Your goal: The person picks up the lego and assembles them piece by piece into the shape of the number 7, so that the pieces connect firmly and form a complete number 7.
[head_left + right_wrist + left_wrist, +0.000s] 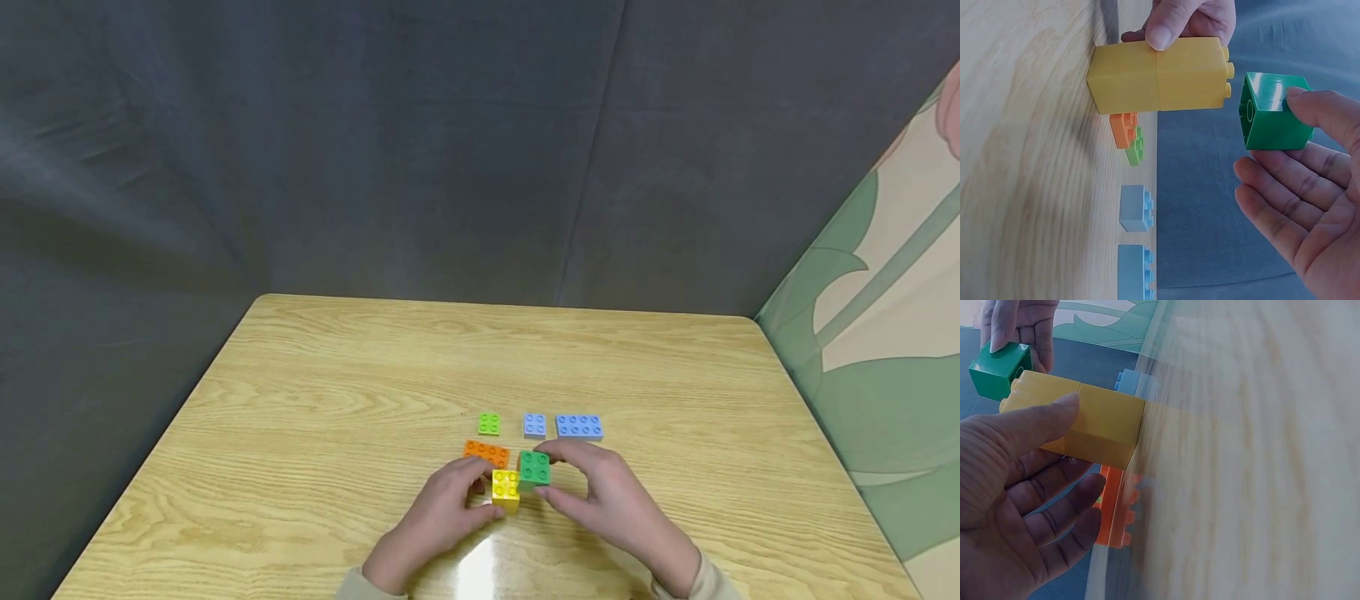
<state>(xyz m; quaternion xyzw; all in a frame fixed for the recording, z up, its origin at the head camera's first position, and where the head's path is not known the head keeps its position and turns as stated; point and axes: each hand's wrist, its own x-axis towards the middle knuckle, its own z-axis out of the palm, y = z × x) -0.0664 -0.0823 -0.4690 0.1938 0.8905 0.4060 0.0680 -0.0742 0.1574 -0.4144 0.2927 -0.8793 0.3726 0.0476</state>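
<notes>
A person's left hand (448,502) pinches a yellow two-brick tower (506,493), upright on the wooden worktop (330,392); the right hand (618,493) grasps a green brick (534,470) (hollow side towards the yellow studs), slightly apart. Beyond sit an orange brick (486,452), lime brick (489,424), small blue brick (534,426) and longer blue brick (579,427).

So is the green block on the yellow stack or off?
Off: the right wrist view shows a clear gap between the green block and the yellow stack.
</notes>
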